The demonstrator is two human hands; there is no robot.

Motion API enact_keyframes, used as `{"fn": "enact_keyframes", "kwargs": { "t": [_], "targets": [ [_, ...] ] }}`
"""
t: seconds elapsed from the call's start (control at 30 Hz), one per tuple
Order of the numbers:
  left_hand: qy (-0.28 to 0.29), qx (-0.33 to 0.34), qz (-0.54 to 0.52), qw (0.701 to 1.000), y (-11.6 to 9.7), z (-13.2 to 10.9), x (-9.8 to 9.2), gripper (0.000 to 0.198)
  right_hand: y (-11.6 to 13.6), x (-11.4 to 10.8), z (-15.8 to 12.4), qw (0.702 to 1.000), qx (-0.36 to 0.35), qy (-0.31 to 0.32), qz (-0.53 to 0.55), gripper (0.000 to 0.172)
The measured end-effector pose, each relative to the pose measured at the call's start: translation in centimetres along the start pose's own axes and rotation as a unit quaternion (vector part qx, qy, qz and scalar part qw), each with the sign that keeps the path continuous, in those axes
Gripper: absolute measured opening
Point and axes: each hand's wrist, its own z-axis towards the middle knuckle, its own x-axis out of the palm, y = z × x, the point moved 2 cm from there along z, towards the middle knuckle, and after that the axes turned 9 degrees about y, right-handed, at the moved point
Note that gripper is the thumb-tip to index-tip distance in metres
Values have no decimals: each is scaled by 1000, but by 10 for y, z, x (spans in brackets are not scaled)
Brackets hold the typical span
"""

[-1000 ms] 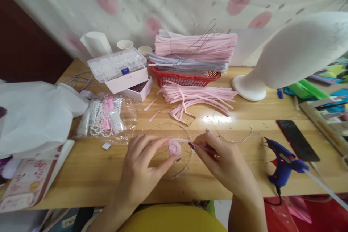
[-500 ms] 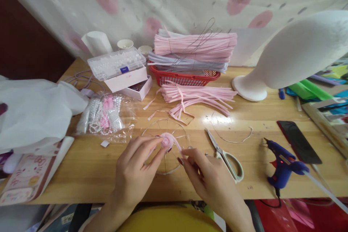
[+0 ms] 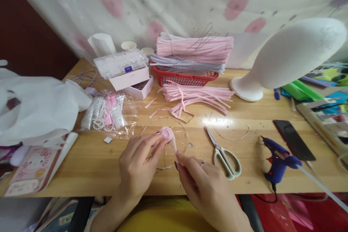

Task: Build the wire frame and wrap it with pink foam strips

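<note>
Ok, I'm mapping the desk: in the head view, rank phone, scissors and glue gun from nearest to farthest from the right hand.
1. Scissors, just beyond the right hand
2. Glue gun, farther right
3. Phone, beyond the glue gun

The pipe-cleaner coil [image 3: 166,133] was pale pink, the basket [image 3: 187,79] red, the glue gun [image 3: 276,170] blue, and the backdrop cloth [image 3: 174,3] whitish with pink blotches.

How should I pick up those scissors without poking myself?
Probably best by the pale handles, coming from the near side: the scissors lie flat with their finger loops toward you, while the pointed blades aim away, toward the far left.
</note>
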Motion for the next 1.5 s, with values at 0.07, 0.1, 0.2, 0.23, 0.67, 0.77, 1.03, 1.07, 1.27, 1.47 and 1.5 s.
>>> {"fn": "enact_keyframes", "kwargs": {
  "t": [0.07,0.1,0.2,0.23,0.67,0.77,1.03,1.07,1.27,1.47,1.5],
  "targets": [
    [2,-7,-5,1000,-1,1,0,21,4,1,1,1000,-1,12,-1,26],
    [3,-9,-6,1000,-1,2,0,21,6,1,2,1000,-1,22,0,26],
    [-2,-6,3,1000,2,4,-1,18,9,1,5,999,1,46,10,27],
    [-3,-5,4,1000,4,5,-2,18,7,0,5,999,2,48,14,27],
    [48,-66,-116,990,19,7,-13,20,-36,-23,21,995,92,-35,-21,18],
    [43,-77,-117,989,22,11,-13,18,-38,-19,27,991,126,-41,24,18],
    [69,-93,-127,985,40,35,-28,17,-64,-28,29,969,187,-66,149,19],
    [86,-54,-114,988,40,41,-33,18,-67,-33,27,972,178,-62,143,18],
    [161,35,-97,982,41,55,-62,6,-74,-61,10,984,88,17,152,19],
    [201,29,-128,971,27,54,-58,4,-64,-59,7,970,93,105,201,22],
    [211,39,-139,967,22,55,-55,6,-59,-56,10,967,81,116,211,26]
  ]
}}
